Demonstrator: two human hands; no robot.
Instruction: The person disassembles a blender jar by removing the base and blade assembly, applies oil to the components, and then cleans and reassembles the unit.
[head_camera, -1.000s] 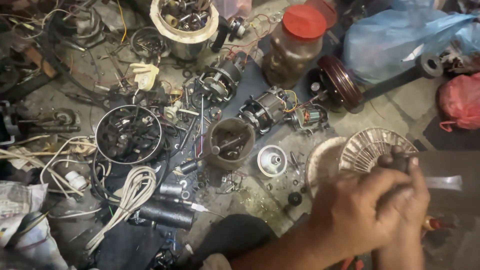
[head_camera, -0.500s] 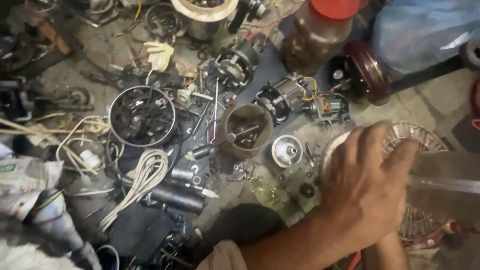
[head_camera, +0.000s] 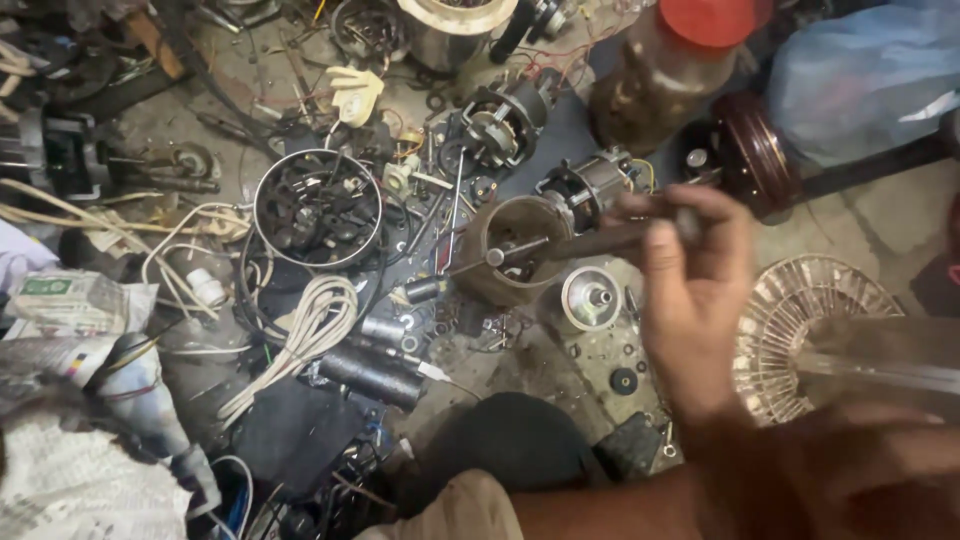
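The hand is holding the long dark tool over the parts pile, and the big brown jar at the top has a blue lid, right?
Not quite. The head view shows the brown jar with a red lid, not blue. The rest holds: the hand holds the long dark tool over the parts pile.

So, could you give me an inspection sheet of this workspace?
Surface: grimy concrete floor, mostly covered.
Job's things: dark rod-like tool across the mouth of a brown round pot.
Clutter: bare motors, metal bowl of small parts, red-lidded jar, clear ribbed disc.
Grippers: left hand grips the tool; right hand low right, blurred, grip unclear.
Cables: white cable coil, loose wires around the bowl.
Surroundings: blue plastic bag, crumpled newspaper.
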